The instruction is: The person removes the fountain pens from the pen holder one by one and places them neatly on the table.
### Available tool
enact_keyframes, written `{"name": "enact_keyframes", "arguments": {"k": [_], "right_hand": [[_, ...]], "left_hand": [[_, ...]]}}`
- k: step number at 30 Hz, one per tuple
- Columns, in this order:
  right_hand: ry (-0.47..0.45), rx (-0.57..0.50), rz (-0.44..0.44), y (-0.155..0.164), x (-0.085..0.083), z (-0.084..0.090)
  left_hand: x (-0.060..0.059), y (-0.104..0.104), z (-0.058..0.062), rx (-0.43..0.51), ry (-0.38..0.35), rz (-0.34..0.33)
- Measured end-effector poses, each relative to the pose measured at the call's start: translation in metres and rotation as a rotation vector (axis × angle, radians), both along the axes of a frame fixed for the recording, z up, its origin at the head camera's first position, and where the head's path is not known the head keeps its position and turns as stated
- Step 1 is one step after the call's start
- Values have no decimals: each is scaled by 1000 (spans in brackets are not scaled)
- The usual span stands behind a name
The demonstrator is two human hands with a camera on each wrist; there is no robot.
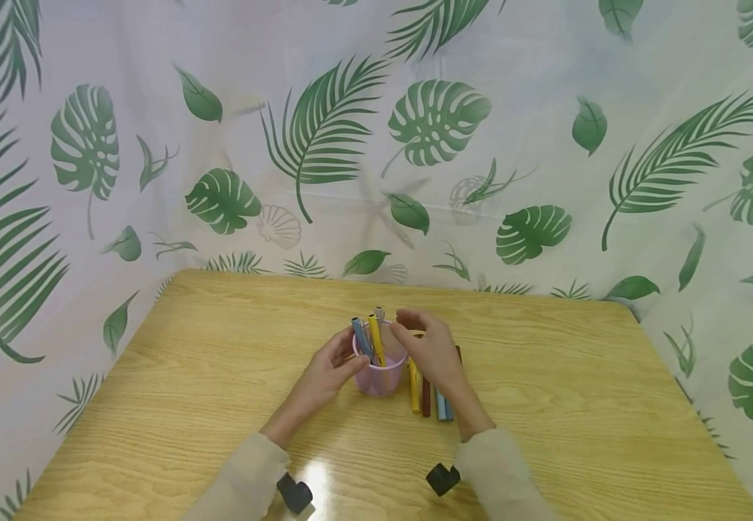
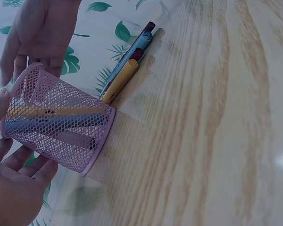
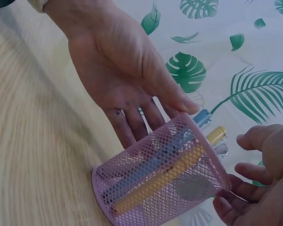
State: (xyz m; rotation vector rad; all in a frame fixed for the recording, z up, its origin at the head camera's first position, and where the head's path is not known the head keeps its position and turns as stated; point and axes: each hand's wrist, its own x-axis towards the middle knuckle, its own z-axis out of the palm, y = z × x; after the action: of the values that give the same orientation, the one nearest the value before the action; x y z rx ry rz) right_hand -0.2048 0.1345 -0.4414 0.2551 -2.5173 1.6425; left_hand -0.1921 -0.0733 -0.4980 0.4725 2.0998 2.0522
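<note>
A pink mesh pen cup stands upright on the table. Leaning inside it are a blue marker, a yellow marker and a grey marker. My left hand holds the cup from its left side, thumb over the near rim and fingers round the wall. On the other side, my right hand has its fingertips at the outside of the rim, with the thumb apart from the cup. Beside the cup, partly hidden under the right hand, lie a yellow marker and a brown marker.
Right of the brown marker lie a light blue marker and a blue one, side by side. The wooden table ends at a leaf-print cloth behind. Black wrist cameras are worn near both sleeves.
</note>
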Motion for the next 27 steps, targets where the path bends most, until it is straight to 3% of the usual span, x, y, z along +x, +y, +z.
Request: {"name": "enact_keyframes", "arguments": {"k": [11, 27], "right_hand": [[-21, -21, 17, -14, -4, -12], [-15, -11, 21, -23, -7, -16]], "left_hand": [[0, 0, 0, -3, 0, -11], [1, 0, 1, 8, 17, -23]]}}
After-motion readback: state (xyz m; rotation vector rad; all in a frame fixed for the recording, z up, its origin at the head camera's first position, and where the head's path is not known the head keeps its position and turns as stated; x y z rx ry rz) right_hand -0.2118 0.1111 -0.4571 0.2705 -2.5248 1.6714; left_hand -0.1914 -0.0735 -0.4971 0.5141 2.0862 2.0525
